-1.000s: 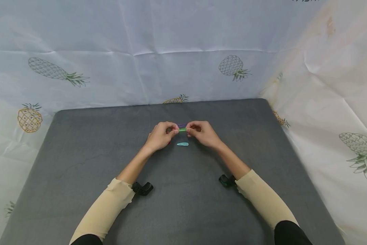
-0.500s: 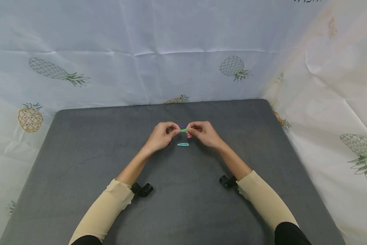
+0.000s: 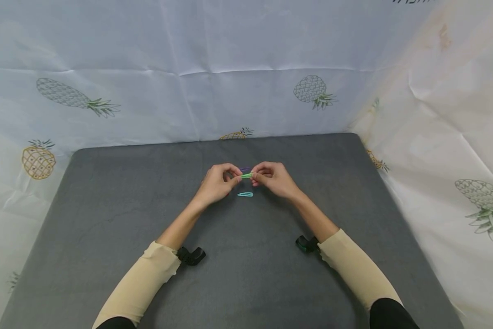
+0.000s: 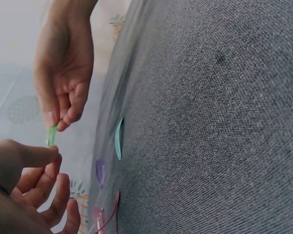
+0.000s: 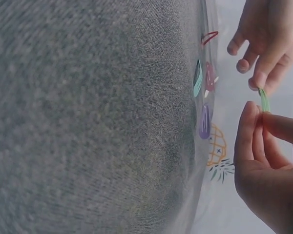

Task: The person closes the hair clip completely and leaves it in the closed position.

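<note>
Between my two hands is a green snap hair clip (image 3: 246,175), raised off the table. The thumb and fingertips of my left hand (image 3: 216,183) pinch one end of it; those of my right hand (image 3: 276,180) pinch the other. Nearer to me a turquoise hair clip (image 3: 245,194) lies on the table. Just beyond the green one is a purple hair clip (image 3: 245,169), partly covered in the head view. Both wrist views also show a red hair clip (image 5: 210,38) and a pink hair clip (image 5: 209,78) on the table.
A dark grey cloth covers the table (image 3: 246,274). White curtains (image 3: 213,100) printed with pineapples stand along its back and sides. Black cameras (image 3: 191,256) sit at both wrists.
Both hands keep their pinch on the green hair clip and have barely moved. A speck of red beside my left hand in the head view is now hidden.
</note>
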Available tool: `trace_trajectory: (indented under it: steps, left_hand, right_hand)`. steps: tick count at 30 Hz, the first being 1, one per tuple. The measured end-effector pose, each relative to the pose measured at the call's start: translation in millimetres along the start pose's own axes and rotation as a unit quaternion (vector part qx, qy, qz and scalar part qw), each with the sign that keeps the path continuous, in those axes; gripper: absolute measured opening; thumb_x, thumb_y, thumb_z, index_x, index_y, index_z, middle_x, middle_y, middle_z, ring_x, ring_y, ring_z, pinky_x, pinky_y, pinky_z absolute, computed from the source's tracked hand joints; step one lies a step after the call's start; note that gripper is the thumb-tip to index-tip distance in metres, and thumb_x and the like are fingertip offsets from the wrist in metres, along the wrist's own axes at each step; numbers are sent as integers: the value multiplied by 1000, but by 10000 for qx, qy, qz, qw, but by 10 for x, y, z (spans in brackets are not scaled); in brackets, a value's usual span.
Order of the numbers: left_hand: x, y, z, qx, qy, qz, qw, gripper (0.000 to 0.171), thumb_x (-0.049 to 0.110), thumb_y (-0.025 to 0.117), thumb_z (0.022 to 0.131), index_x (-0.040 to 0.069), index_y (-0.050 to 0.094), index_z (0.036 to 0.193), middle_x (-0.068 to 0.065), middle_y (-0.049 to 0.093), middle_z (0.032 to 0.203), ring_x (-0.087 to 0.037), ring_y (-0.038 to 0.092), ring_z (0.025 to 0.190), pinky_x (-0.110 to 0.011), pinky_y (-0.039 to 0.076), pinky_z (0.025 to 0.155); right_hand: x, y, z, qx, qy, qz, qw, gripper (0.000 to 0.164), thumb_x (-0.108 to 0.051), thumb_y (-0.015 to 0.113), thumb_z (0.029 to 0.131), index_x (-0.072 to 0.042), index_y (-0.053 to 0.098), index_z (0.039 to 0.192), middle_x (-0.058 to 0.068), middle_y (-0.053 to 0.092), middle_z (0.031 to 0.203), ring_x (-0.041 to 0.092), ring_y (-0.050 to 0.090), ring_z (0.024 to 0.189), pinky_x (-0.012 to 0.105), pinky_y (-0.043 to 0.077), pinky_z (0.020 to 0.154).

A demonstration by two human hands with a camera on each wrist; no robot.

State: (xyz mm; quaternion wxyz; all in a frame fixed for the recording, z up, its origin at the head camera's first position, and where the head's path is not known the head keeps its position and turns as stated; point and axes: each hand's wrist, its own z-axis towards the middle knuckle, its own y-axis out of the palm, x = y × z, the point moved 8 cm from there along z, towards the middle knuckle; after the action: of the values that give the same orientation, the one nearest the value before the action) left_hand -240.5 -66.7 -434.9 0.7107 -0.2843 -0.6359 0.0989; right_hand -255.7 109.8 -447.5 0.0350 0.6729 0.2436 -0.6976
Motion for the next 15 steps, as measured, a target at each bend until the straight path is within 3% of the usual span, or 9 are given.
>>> trace_trajectory:
  steps: [7, 15]
  left_hand:
    - [-17, -17, 4, 166, 64, -68, 9998, 11, 16, 78, 101, 11, 78, 111, -10, 77, 101, -13, 58, 57, -27, 40, 49]
    - [-37, -53, -9, 302, 107, -46, 9995, 10, 17, 79, 101, 11, 79, 109, -9, 78, 100, -15, 57, 57, -27, 39, 49]
  right_hand:
    - [10, -9, -6, 79, -91, 295, 9995, 17, -1, 70, 104, 6, 69, 119, 38, 75, 107, 31, 81, 88, 52, 65, 89]
    - [45, 15, -4, 89, 67, 269, 9996, 18, -4, 71, 104, 6, 71, 119, 34, 76, 109, 19, 81, 86, 49, 66, 90]
